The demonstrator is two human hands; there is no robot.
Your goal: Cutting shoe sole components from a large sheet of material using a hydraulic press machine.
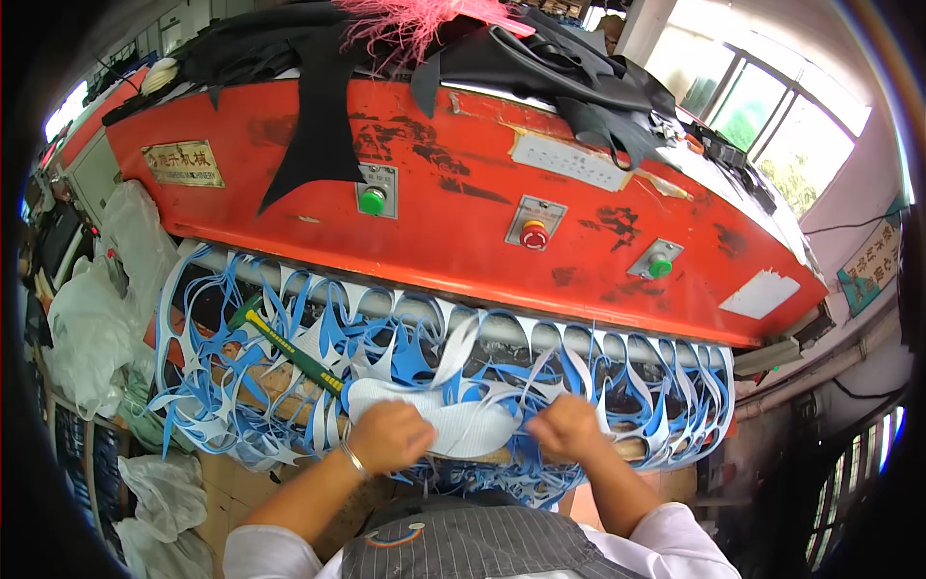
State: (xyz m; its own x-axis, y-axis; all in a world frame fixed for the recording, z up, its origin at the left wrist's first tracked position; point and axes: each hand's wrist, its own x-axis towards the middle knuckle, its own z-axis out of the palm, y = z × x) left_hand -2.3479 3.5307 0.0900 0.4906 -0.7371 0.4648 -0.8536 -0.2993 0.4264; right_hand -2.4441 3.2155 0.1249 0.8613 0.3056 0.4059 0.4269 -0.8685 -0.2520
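Note:
My left hand (391, 436) is closed at the near left edge of a white, sole-shaped cut piece (473, 427) with a ribbed face. My right hand (569, 427) is curled closed just past the piece's right end, among the strips; its fingertips are blurred and what they hold cannot be made out. Around both hands hangs a tangle of blue and white cut-out sheet scrap (656, 405), full of curved holes. A hammer (294, 353) with a green and yellow handle lies on the scrap to the left, its handle end near the white piece.
Beyond the scrap rises a red machine (434, 203) with two green buttons (371, 201) and a red stop button (533, 234). Black sheet offcuts (323, 116) and pink stringy material (415, 24) lie on top. Clear plastic bags (92, 328) stand at the left.

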